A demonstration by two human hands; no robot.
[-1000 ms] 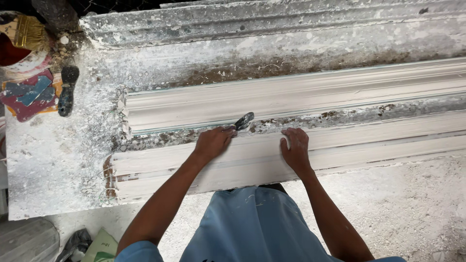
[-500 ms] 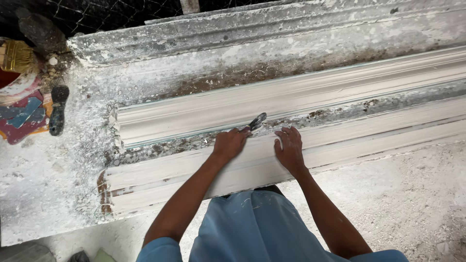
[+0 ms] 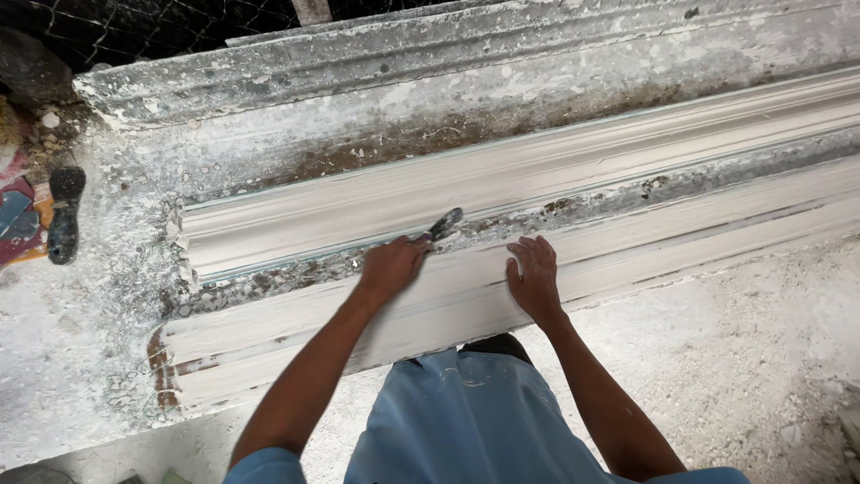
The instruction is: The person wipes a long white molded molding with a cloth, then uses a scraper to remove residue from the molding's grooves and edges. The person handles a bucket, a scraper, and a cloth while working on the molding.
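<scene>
Two long white plaster mouldings lie side by side on a plaster-crusted bench, the far moulding point(image 3: 502, 179) and the near moulding point(image 3: 681, 242). My left hand point(image 3: 391, 265) is closed on a small dark scraper point(image 3: 444, 224), whose blade points into the rough, dirty groove point(image 3: 573, 211) between the two mouldings. My right hand point(image 3: 534, 273) lies flat, fingers spread, on top of the near moulding just right of the scraper. Both forearms reach forward over my blue trousers point(image 3: 466, 421).
A dark-handled tool point(image 3: 64, 213) lies on the bench at the left beside colourful scraps point(image 3: 13, 224). Wire mesh point(image 3: 179, 27) runs along the back. A crusted plaster slab point(image 3: 466, 63) sits behind the mouldings. The dusty floor point(image 3: 743, 358) spreads at lower right.
The view has shifted left and nearer. My left hand with the scraper stays at the groove; my right hand stays pressed on the near moulding, a little closer to the left hand.
</scene>
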